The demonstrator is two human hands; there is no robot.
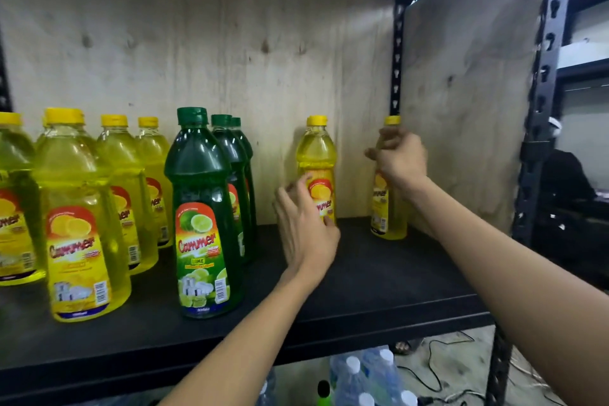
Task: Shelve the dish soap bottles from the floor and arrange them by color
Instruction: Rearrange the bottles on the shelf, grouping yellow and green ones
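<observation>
Both hands are up on the shelf [379, 277] in the head cam, only view we get. Left hand [304, 227] has fingers spread and curled loosely at the lower label of a yellow bottle [317, 155] near the back wall — touching it w/ fingertips, not really clamped round it afaict. Right hand [400, 158] is wrapped round the shoulder of a second yellow bottle [389, 208] by the right rear corner, proper grip, cap poking out above the knuckles.

Both bottles stand upright, long axis vertical, well apart from each other. Rest of the yellow group [82, 208] sits far left, w/ the green bottles [204, 208] in a row between — so these two yellows are on the wrong side of the greens. I'd guess they need to go left, past the greens, and the left hand is nearer that way. More bottles show below the shelf, blurry, can't tell what they are.
</observation>
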